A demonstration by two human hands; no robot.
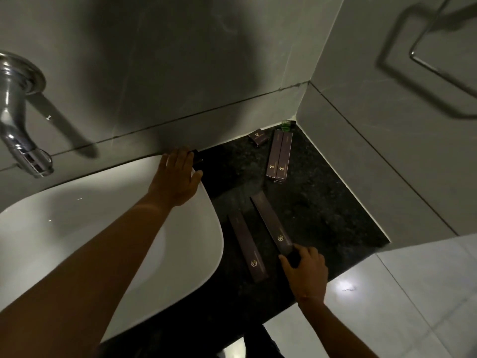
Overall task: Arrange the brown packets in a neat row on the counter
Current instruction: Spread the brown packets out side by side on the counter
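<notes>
I count four long brown cardboard packets with gold logos on the dark speckled stone counter (322,202). Two of them, the paired long packets (279,154), lie side by side and touching, near the back corner. The third long packet (248,248) lies alone nearer the front edge, just right of the white ceramic sink (206,228). The fourth long packet (271,223) lies at a slant just beside it, the two not parallel. One small brown box (258,136) sits near the back wall, left of the pair, and a small green item (287,125) is tucked into the corner; I cannot tell what it is.

My right hand (307,272) is closed on the near end of the fourth long packet, thumb on one side and fingers curled over the other. My left hand (176,177) reaches across the sink rim, fingers spread and flat, its fingertips on a small dark object (197,157) by the back wall; I cannot tell whether it grips that object or only rests on it. A chrome wall tap (18,112) juts out at far left.
</notes>
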